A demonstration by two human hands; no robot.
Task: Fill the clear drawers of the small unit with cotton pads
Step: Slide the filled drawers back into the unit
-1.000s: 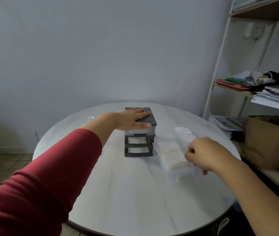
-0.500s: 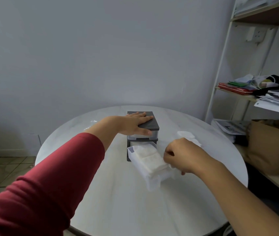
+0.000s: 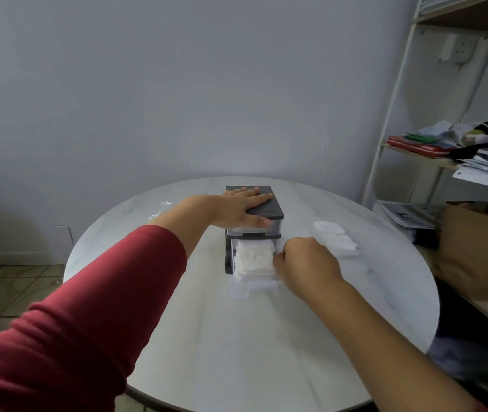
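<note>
A small dark grey drawer unit (image 3: pixel 269 208) stands near the middle of the round white table (image 3: pixel 237 352). My left hand (image 3: pixel 238 209) lies flat on its top, fingers straight. A clear drawer (image 3: pixel 251 285) packed with white cotton pads (image 3: pixel 253 257) sticks partway out of a middle slot of the unit. My right hand (image 3: pixel 305 264) grips the drawer's right side with curled fingers. A few loose cotton pads (image 3: pixel 336 237) lie on the table to the right of the unit.
A clear plastic wrapper (image 3: pixel 162 208) lies at the table's back left. A white shelf rack (image 3: pixel 391 123) with papers and a brown paper bag (image 3: pixel 480 248) stands close to the table's right edge. The wall is just behind the table.
My right hand has carried the filled drawer from the table's right side to the front of the unit and slid it partway into a slot. My left hand stayed on the unit's top.
</note>
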